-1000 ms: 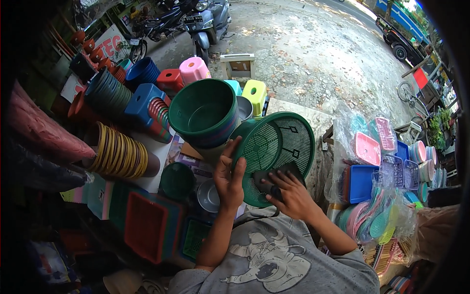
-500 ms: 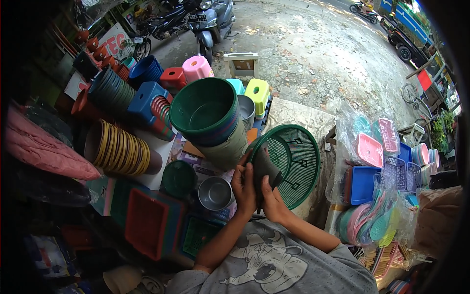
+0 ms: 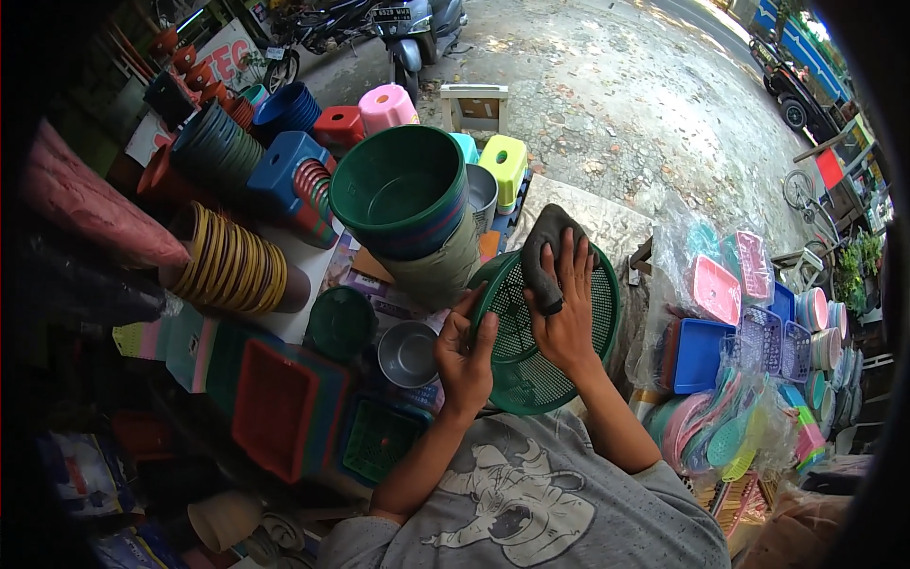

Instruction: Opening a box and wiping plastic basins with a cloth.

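Observation:
A round green plastic mesh basket (image 3: 517, 341) is tilted in front of my chest. My left hand (image 3: 464, 370) grips its near left rim, thumb up and fingers curled behind the edge. My right hand (image 3: 567, 318) lies over the basket's right part with fingers stretched upward. Between its thumb and fingers it holds a dark grey cloth (image 3: 544, 248), which rests against the mesh and reaches past the far rim. Just beyond my left hand stand a grey metal-looking bowl (image 3: 409, 354) and a tall stack of green and blue tubs (image 3: 398, 185).
Stacked brown and yellow pots (image 3: 237, 266) and red trays (image 3: 275, 408) fill the left. Coloured stools (image 3: 502, 166) stand ahead. Plastic-wrapped baskets (image 3: 716, 289) and a blue tray (image 3: 704, 356) are at the right. A parked scooter (image 3: 408, 43) stands farther off.
My right hand has moved up and right across the basket, carrying the cloth from the left rim to the far side. My left hand has slid slightly down and left along the rim.

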Tool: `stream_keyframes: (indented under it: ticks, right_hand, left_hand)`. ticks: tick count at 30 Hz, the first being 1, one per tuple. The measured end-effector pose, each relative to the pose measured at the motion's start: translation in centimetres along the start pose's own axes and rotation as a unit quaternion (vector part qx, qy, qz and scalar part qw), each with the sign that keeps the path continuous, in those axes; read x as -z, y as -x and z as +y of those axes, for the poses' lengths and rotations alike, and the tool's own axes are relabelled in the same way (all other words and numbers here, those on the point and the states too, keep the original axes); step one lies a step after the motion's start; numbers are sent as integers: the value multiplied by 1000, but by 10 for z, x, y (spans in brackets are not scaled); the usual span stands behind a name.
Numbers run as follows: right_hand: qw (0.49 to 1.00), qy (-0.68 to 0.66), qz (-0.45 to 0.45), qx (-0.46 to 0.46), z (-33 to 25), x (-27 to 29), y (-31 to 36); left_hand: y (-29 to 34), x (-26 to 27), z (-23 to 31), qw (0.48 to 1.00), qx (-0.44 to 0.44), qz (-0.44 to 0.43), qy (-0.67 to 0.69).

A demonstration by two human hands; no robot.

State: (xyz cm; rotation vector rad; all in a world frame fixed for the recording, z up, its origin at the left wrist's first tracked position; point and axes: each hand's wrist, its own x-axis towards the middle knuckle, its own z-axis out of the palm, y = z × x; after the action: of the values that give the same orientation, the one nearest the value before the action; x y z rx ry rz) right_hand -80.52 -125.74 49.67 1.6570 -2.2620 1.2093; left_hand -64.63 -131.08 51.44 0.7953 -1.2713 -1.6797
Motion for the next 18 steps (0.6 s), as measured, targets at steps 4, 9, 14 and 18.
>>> stream_keyframes:
  ticks: [4,9,14,18]
  right_hand:
    - [982,161,-98,7,6,3,16]
    - [975,60,-209,-41,5,-32,59]
    - [926,-206,-310,-57,-21,-43,68]
    - [942,-228,-247,20,-17,-50,52]
  left_hand:
    - [-4,12,0,996,-89,6,-15]
    - [6,6,3,976,-188,-51,-94]
    - [4,14,-2,976,-174,-29,-126]
    - [10,2,-7,980,-165,-32,-107]
